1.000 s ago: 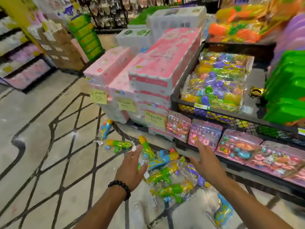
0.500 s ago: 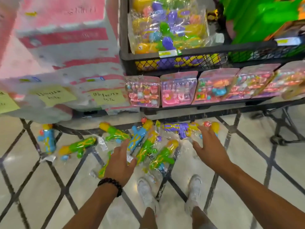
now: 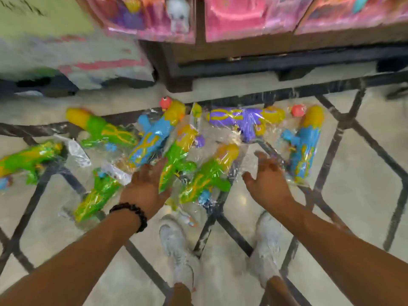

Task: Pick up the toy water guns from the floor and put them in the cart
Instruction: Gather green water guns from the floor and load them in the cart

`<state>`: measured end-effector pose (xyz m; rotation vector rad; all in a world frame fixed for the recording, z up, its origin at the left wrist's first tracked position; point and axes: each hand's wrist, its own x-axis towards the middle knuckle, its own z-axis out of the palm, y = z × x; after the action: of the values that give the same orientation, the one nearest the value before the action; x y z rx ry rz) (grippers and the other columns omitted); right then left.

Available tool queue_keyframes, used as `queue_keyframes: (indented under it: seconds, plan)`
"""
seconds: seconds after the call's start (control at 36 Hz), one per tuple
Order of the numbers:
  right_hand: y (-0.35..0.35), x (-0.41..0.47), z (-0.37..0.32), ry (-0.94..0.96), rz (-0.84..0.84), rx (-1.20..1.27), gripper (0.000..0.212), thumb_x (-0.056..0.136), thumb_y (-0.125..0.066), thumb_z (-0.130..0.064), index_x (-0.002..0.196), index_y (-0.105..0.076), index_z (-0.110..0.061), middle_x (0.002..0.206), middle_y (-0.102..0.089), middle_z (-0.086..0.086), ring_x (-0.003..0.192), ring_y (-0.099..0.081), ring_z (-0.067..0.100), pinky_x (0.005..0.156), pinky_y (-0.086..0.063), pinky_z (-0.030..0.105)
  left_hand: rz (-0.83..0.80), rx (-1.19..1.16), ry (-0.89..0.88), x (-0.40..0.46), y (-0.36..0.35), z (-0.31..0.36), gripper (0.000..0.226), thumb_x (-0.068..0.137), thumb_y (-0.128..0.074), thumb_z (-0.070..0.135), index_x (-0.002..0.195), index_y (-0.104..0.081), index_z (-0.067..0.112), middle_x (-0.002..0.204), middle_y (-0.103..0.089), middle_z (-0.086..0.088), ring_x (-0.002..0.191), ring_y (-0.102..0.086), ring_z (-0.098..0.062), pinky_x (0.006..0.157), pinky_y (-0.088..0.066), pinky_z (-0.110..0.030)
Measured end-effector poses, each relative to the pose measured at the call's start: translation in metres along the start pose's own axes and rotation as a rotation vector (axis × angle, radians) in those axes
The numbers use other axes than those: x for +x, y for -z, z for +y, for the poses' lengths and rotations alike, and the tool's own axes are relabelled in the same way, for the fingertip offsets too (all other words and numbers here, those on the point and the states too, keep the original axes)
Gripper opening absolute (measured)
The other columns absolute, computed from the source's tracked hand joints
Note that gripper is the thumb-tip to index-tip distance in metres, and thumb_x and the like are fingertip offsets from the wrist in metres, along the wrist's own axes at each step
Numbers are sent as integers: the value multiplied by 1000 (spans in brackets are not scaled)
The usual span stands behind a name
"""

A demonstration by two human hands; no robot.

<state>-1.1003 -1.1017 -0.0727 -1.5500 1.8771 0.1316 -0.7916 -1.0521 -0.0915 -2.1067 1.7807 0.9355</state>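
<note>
Since the earlier frame I've bent lower, both hands now down at the pile. Left hand (image 3: 144, 186) released, fingers spread over a green water gun (image 3: 176, 160); right hand (image 3: 268, 180) released beside it. All water guns on floor (image 3: 364, 195), center frame; none carted, cart unseen.

The toy water guns (image 3: 174, 155) lie in a loose heap on the floor (image 3: 364, 206), in front of the shelf base (image 3: 265, 60). The left hand (image 3: 145, 188) is over the middle of the heap, the right hand (image 3: 268, 184) beside it to the right. Two shoes (image 3: 176, 246) stand behind the hands.
</note>
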Motion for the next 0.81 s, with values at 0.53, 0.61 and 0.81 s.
queue_keyframes:
  seconds: [0.53, 0.61, 0.81]
  plan:
    - [-273, 97, -12, -401, -148, 338, 107, 90, -72, -34, 163, 5, -30, 166, -5, 20, 128, -52, 49, 105, -42, 50, -19, 15, 115, 168, -184, -89, 103, 83, -70, 62, 159, -4, 41, 162, -28, -13, 145, -35, -37, 114, -36, -54]
    - [-292, 106, -23, -505, -90, 346, 122, 87, -77, -41, 161, 20, -29, 168, 10, 23, 139, -42, 50, 111, -36, 50, -27, 0, 146, 176, -196, -92, 109, 81, -69, 65, 157, 7, 45, 161, -29, -15, 143, -37, -40, 112, -38, -57]
    - [-328, 129, -38, -661, 39, 475, 143, 77, -87, -47, 154, 33, -34, 167, 21, 20, 148, -8, 61, 114, -26, 67, -50, -174, 194, 184, -209, -88, 117, 81, -79, 51, 157, 9, 48, 141, -49, -17, 118, -58, -38, 98, -50, -50]
